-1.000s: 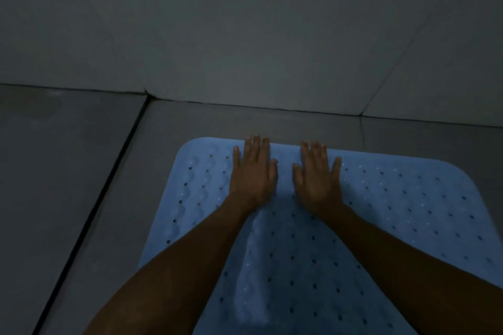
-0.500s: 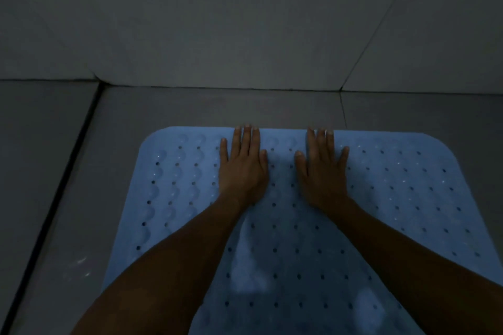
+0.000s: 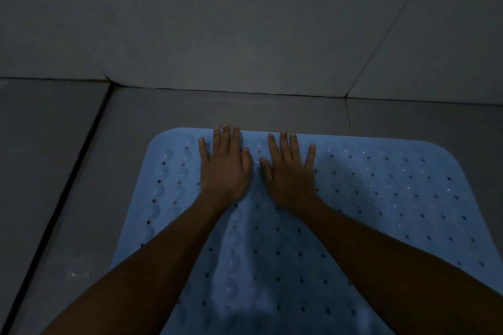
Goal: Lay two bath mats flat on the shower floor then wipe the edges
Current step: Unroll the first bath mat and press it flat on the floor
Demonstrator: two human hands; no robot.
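A light blue rubber bath mat (image 3: 381,198) with rows of small holes and round bumps lies on the grey tiled shower floor (image 3: 245,109). My left hand (image 3: 224,168) presses flat on the mat near its far edge, fingers straight, the fingertips reaching just over that edge. My right hand (image 3: 290,171) lies flat beside it, palm down with fingers spread. Both forearms cross the mat from the bottom of the view. Only one mat is in view.
A grey tiled wall (image 3: 245,22) rises just beyond the mat's far edge. A dark grout line or channel (image 3: 68,185) runs along the floor to the left of the mat. The scene is dim.
Both hands have stayed flat on the mat near its far edge and have drawn closer together. The view has shifted slightly.
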